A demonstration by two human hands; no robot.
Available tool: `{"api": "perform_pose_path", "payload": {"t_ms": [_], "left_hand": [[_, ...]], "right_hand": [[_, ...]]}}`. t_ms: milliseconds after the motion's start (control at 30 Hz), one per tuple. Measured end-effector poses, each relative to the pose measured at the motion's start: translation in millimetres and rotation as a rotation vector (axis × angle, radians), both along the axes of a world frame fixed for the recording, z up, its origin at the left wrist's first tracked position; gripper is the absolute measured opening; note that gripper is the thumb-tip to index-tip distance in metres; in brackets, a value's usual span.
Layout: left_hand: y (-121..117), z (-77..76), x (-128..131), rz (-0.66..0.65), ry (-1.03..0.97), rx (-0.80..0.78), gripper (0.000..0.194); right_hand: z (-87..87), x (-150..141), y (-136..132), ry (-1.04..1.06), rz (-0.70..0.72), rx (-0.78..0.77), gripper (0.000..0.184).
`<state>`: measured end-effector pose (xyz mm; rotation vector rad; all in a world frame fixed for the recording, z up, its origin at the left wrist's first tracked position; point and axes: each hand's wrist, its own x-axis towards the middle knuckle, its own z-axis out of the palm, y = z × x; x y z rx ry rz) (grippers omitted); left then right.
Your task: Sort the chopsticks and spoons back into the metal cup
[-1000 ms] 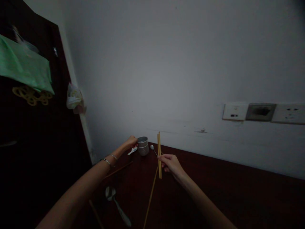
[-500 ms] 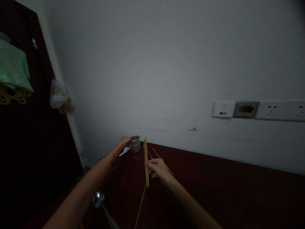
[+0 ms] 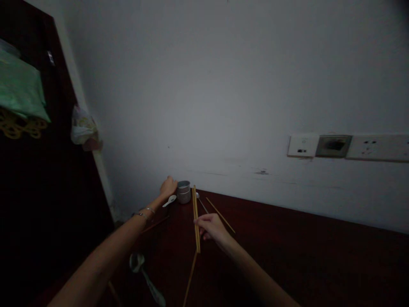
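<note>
At the back of the dark table, my left hand point(image 3: 168, 186) is beside the left rim of a grey metal cup point(image 3: 183, 194). Its fingers are mostly hidden, so whether they touch the cup is unclear. My right hand point(image 3: 211, 226) pinches a pair of yellowish chopsticks point(image 3: 196, 221), held close together and nearly upright in front of the cup. A white spoon point(image 3: 169, 201) lies below my left hand. Just behind the held chopsticks rests a thin, long-handled metal spoon point(image 3: 202, 205). One loose chopstick point(image 3: 220, 214) lies to the right of it.
Nearer to me on the table point(image 3: 287, 256) lie a large metal spoon point(image 3: 147, 279), another chopstick point(image 3: 191, 279) and a reddish-brown stick point(image 3: 155, 224). Behind is a pale wall with sockets point(image 3: 334, 146). A plastic bag point(image 3: 83, 128) hangs by the dark door at left.
The view has swung right. My left hand, earlier curled at the cup's side, has lifted slightly at its rim. My right hand keeps the chopsticks, now nearer the cup and lower.
</note>
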<state>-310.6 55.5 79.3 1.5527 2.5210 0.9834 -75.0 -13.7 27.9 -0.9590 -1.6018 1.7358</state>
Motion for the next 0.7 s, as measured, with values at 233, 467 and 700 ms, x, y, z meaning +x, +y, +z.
{"api": "perform_pose_path", "payload": {"t_ms": [233,467,700], "left_hand": [[-55.3,-8.3,19.4,-0.387,0.085,-0.023,0.042],[-123.1,-25.6,52.6,-0.494,-0.588,-0.186,0.038],[-132.5,-23.5,47.6,-0.369,-0.812,-0.042,0.024]], "right_hand": [[-4.1,-10.6,-12.1,-0.019,0.0,0.003,0.012],[-1.0,-29.5,-20.2,-0.046,0.07,0.085,0.013],[5.0,-42.5,-33.9,-0.03,0.089,0.037,0.014]]}}
